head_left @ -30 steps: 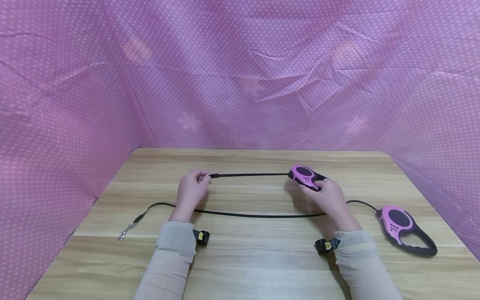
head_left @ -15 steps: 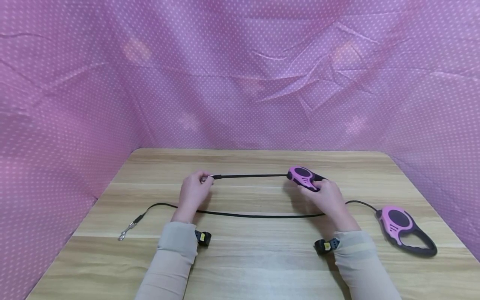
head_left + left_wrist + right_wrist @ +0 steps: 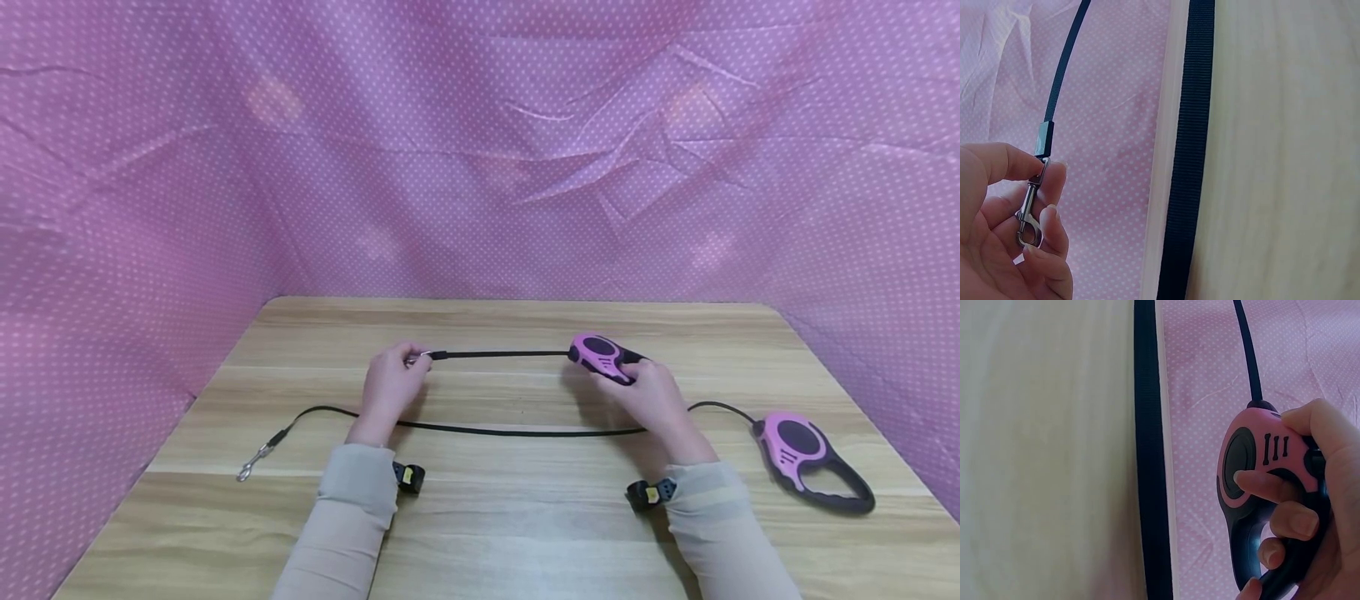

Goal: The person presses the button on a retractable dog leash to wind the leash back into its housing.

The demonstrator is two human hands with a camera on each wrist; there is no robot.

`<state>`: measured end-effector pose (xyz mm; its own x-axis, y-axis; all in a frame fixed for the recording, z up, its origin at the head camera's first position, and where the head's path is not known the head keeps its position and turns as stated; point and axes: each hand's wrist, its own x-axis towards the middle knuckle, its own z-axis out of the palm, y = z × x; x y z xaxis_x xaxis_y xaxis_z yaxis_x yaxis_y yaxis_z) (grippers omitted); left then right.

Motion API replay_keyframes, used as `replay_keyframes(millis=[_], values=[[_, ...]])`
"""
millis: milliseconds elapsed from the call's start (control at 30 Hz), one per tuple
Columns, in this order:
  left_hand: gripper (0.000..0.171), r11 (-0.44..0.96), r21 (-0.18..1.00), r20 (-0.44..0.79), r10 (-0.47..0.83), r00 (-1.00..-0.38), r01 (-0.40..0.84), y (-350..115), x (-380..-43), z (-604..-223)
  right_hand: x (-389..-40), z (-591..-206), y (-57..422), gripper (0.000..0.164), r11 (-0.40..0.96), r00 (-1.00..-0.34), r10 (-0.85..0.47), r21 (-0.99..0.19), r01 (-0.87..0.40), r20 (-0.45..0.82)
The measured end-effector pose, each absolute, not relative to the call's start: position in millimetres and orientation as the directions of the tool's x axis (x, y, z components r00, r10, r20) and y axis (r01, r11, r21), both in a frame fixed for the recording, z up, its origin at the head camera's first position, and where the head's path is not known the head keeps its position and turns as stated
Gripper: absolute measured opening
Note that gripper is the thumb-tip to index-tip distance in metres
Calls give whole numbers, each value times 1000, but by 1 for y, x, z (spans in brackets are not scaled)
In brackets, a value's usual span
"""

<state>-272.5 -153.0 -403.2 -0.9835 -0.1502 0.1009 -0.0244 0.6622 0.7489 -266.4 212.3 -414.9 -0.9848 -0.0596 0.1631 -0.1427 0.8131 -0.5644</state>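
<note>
My left hand (image 3: pixel 392 383) pinches a silver swivel snap hook (image 3: pixel 1030 203) between thumb and fingers, at the end of a black strap. That strap (image 3: pixel 506 354) runs nearly straight across to a pink and black retractable dog leash (image 3: pixel 1260 456). My right hand (image 3: pixel 648 396) grips this leash by its black handle, fingers through the loop and the thumb up by the pink casing. Both hands are above the table. A second retractable leash (image 3: pixel 797 442) lies at the right, its strap (image 3: pixel 517 432) stretched leftward beneath my wrists to its own snap hook (image 3: pixel 258 460).
The wooden table (image 3: pixel 480 533) has a pink dotted cloth (image 3: pixel 480 167) hanging behind it and on both sides. Small black cameras sit on the left wrist (image 3: pixel 409 478) and the right wrist (image 3: pixel 645 495).
My left hand has shifted slightly right with the snap hook, and my right hand slightly left with the leash. The strap between them is a little shorter. The second leash has stayed put.
</note>
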Motion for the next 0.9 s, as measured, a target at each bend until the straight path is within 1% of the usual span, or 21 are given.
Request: replay_keyframes(millis=[200, 467, 700, 900], values=[[30, 668, 744, 102, -143, -984, -20, -153, -272, -404, -266, -415, 209, 43, 823, -981, -68, -546, -157, 180], [33, 669, 743, 102, -131, -986, -12, -151, -272, -404, -265, -412, 206, 44, 827, -985, -76, -541, -150, 157], [27, 663, 748, 91, -141, -986, -26, -147, -272, -403, -264, -412, 203, 45, 833, -982, -91, -528, -165, 163], [26, 674, 739, 97, -141, -985, -23, -146, -273, -404, -263, -412, 201, 43, 831, -984, -98, -532, -162, 147]])
